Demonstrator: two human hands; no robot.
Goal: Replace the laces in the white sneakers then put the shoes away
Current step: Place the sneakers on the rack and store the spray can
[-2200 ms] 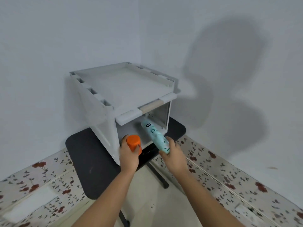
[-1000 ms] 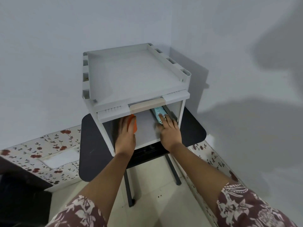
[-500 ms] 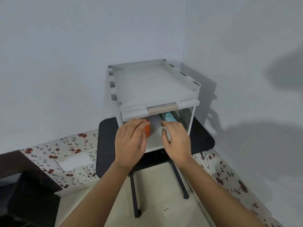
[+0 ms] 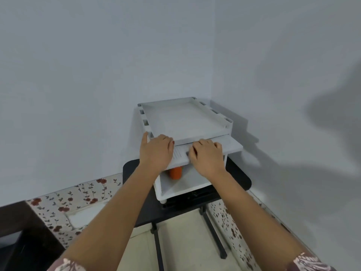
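No sneakers or laces are in view. A white storage box (image 4: pixel 185 122) stands on a small black table (image 4: pixel 136 173) in the room's corner. Its front flap door (image 4: pixel 231 146) sticks out level below the top tray. My left hand (image 4: pixel 156 152) lies on the flap's left end with fingers curled over its upper edge and the thumb against the box corner. My right hand (image 4: pixel 207 156) grips the flap at its middle, fingers curled over the handle. An orange cylinder (image 4: pixel 175 172) stands inside the open box under the flap.
The box's top tray has a raised rim. The black table's legs (image 4: pixel 214 231) stand on a pale floor. A floral tiled ledge (image 4: pixel 78 204) runs along the wall at left and right. A dark piece of furniture (image 4: pixel 23 231) sits at lower left.
Both hands came out of the box, leaving the orange cylinder and the teal bottle inside, and rose to the flap door, which now sticks out further from under the top.
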